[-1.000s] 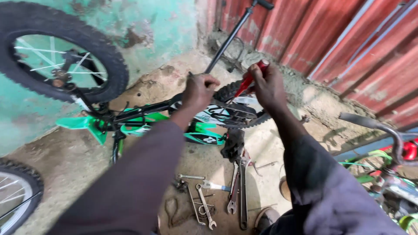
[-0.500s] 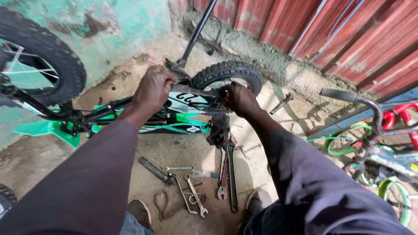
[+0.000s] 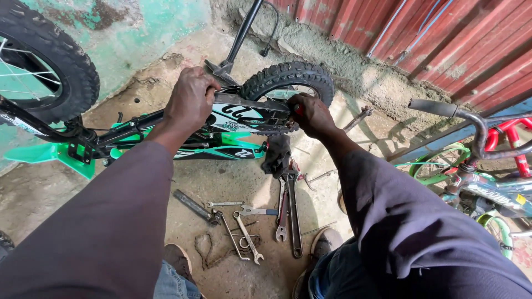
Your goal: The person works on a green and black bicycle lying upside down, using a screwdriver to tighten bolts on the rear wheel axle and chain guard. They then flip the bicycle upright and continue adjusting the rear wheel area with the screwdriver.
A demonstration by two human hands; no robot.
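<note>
From above, the left hand [image 3: 191,99] closes around the upturned small green-and-black bicycle frame [image 3: 221,138] to steady it, while the right hand [image 3: 311,115] grips something red beside the knobby black rear tyre [image 3: 288,77]. Steel spanners [image 3: 249,232] lie within reach on the concrete floor [image 3: 166,72].

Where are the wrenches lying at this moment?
In the head view, the wrenches lie on the dirt ground, below the upturned bike and between the person's shoes.

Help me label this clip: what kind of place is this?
Probably an outdoor bicycle repair spot: an upturned small green-and-black bicycle, steel spanners and pliers on bare concrete ground, and another parked bicycle beside a red corrugated metal wall.
</note>
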